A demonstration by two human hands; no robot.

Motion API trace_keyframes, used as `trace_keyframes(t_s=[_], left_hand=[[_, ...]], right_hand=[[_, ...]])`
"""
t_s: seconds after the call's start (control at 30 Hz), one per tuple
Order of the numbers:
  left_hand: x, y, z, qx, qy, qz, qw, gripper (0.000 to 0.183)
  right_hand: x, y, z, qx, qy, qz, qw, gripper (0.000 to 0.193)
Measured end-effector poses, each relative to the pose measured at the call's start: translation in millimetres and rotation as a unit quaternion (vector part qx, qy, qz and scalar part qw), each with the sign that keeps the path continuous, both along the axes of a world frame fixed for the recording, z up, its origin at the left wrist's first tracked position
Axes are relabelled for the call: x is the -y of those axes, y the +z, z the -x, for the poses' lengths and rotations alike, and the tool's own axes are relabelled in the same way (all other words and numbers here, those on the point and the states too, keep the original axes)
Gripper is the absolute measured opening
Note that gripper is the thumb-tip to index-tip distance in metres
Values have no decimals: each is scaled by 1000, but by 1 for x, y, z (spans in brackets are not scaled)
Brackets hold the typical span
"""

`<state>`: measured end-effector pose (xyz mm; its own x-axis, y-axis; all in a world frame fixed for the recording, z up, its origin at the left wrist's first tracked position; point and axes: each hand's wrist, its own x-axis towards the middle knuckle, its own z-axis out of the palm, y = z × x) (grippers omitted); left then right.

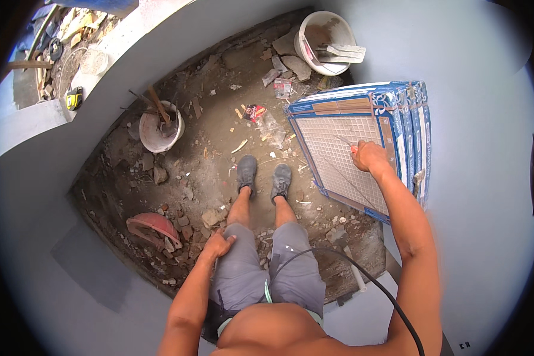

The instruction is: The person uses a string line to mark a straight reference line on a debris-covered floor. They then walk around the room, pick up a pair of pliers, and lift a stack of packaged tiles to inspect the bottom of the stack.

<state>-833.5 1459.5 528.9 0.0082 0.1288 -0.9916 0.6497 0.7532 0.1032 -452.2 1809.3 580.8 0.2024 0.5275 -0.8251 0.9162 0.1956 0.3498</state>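
My right hand [371, 156] is closed around a small tool [354, 149] with an orange-red handle and a thin metal shaft or blade; its exact kind is hard to make out. It is over a stack of tile boxes [419, 136], blue and white cartons leaning against the right wall. On the front box the gridded back of a tile [338, 163] shows, framed by cardboard edging and strapping. Holding nothing that I can see, my left hand [219, 244] rests on my left thigh near the knee, its fingers partly hidden.
A white bucket [353, 38] with a trowel stands at the far right. Another bucket [177, 141] holding tools is at left. A red hard-plastic basin [160, 222] lies among rubble. A yellow tape measure [74, 98] sits on the ledge. A hammer [356, 267] is beside my right leg.
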Motion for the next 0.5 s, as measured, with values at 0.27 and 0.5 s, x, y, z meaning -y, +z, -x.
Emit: trace_keyframes(t_s=[0.27,0.5], left_hand=[[10,-53,-87,-112,-150,68,980,88],[24,-74,-111,-144,-183,22,972,83]], right_hand=[[31,-217,46,-35,-79,50,995,40],[14,-382,70,-11,-59,37,998,37]])
